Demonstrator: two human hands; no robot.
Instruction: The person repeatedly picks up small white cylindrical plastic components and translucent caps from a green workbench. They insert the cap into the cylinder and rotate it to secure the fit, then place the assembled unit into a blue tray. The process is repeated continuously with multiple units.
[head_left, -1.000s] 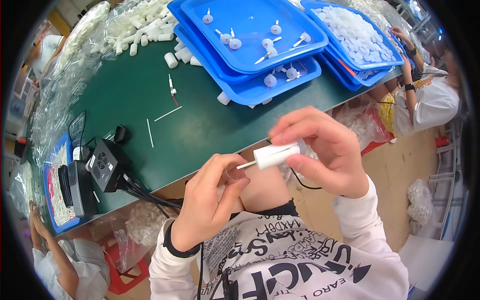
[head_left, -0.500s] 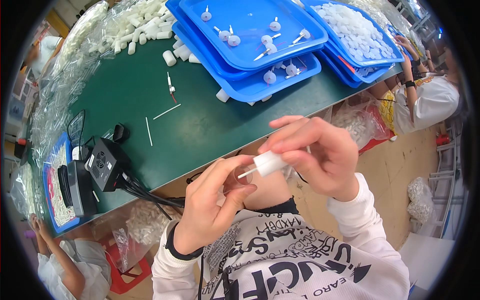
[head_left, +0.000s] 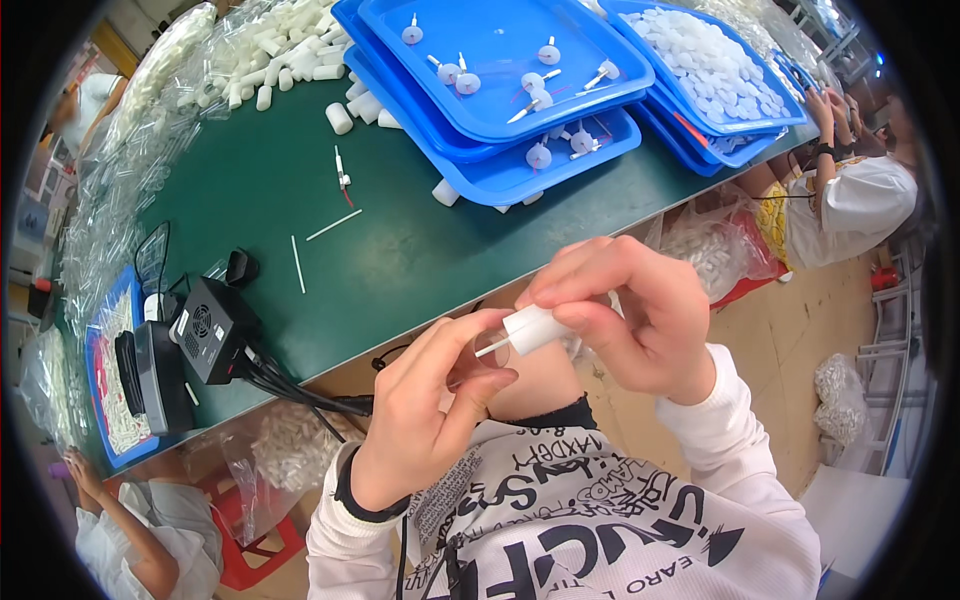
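My right hand is closed, its thumb and fingers pinching a white cylinder over my lap. From the cylinder's left end sticks a thin white rod. A clear plastic tube sits between the thumb and fingers of my left hand, its open end facing the cylinder. The rod's tip reaches to the tube's mouth. Most of the tube is hidden by my left fingers. On the green table beyond lie a small white piece with a red wire and two loose thin white rods.
Stacked blue trays hold white discs with stems. Another blue tray is heaped with white discs. White cylinders and clear tubes pile up at the left. A black box with cables stands near the table edge. Other people sit nearby.
My right hand has shifted slightly left with the white cylinder, closer to the clear tube. My left hand has barely moved. At the right, another person's hands have moved.
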